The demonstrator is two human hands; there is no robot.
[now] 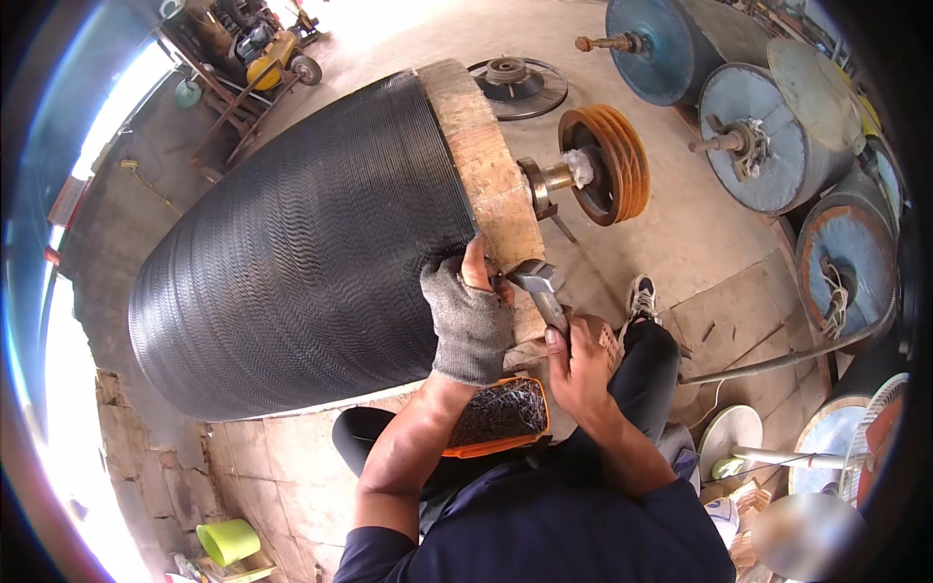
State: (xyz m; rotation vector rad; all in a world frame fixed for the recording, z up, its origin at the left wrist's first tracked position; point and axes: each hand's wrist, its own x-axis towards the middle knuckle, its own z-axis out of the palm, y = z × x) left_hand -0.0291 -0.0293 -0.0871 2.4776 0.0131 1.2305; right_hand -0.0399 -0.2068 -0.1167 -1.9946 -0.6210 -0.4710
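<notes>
Item, lower centre: orange tray of dark nails (501, 416) on the lap. I log the right hand (580, 364) closed round a hammer (540, 288), and the gloved left hand (468, 316) pinching something small, hidden, against the wooden end disc (483, 160) of the black wire-wound drum (301, 243), frame centre. Risk, as I judge it: a glancing blow striking the left fingers.

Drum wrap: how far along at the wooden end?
Done: black ribbed wrap covers the drum up to the wooden end disc. In hand: gloved left hand presses at the disc's rim, right hand holds a hammer beside it; orange tray of nails on the lap. Left: cannot tell; no nail heads visible.
</notes>
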